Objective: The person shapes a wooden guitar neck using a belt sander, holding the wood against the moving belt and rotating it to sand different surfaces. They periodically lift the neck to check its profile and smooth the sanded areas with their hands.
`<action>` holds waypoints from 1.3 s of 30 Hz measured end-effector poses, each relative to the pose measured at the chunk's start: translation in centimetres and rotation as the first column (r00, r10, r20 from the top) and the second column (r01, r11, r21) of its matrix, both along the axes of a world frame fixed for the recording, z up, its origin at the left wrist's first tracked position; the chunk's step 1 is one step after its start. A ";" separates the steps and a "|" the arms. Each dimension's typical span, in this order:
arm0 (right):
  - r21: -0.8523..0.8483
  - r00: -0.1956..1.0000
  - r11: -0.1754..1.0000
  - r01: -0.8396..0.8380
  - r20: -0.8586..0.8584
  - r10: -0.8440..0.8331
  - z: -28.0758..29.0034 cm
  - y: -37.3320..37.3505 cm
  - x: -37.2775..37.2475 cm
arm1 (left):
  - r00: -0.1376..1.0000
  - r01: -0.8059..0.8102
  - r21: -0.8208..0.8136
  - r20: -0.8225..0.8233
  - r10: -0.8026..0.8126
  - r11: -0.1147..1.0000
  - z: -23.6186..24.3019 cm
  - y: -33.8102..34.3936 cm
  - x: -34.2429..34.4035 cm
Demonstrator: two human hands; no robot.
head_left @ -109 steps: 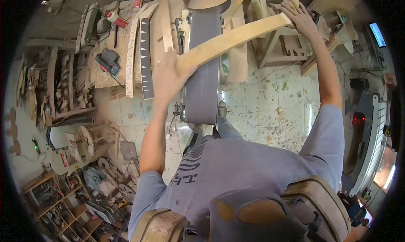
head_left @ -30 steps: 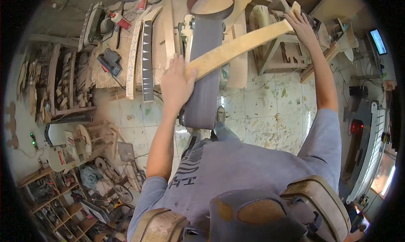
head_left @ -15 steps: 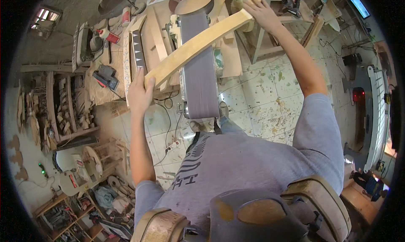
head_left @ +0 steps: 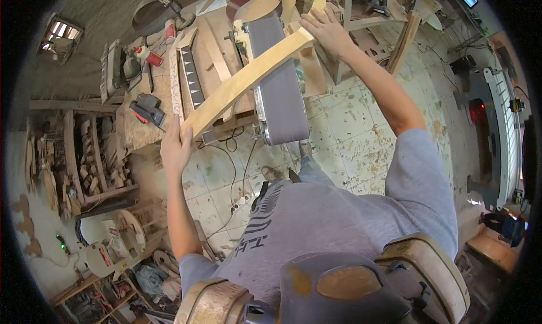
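Note:
A long, gently curved wooden piece [head_left: 244,82] lies slantwise across the grey belt of a belt sander [head_left: 283,112]. Its near left end is gripped by my left hand [head_left: 176,148], thumb on the upper side. At the far right end, my right hand [head_left: 329,35] is closed over the wood, close to a paler block-like tip [head_left: 319,5]. Whether the wood's underside touches the belt cannot be seen from above. Part of the belt is covered by the wood.
Left of the sander, a workbench [head_left: 132,133] carries a black-and-red power tool [head_left: 148,109], a red-and-white bottle [head_left: 148,55] and a strip with white triangles [head_left: 189,75]. A round sanding drum [head_left: 254,3] stands behind. Cables [head_left: 232,180] lie on the tiled floor [head_left: 344,137].
Both hands and the wooden piece have shifted left relative to the sander, the left end also coming nearer me. My view has turned slightly. Both hands keep their grip.

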State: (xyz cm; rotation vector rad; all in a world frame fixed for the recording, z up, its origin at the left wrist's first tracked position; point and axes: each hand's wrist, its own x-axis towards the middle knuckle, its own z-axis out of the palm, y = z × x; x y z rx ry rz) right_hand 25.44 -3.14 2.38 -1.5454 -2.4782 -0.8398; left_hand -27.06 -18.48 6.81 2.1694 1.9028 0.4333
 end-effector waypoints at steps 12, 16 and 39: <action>-0.032 0.995 0.999 -0.025 -0.095 0.022 0.2 -1.9 -1.1 | 0.988 0.132 0.021 -0.085 -0.130 0.991 0.3 -0.9 -1.7; -0.048 0.997 0.998 -0.032 -0.071 0.029 0.1 1.8 6.8 | 0.980 0.166 0.066 -0.118 -0.157 0.984 -0.8 2.3 5.6; -0.131 0.977 0.988 -0.085 0.181 0.108 1.1 16.7 20.4 | 0.995 -0.084 0.144 -0.036 0.090 0.986 -2.1 4.0 25.1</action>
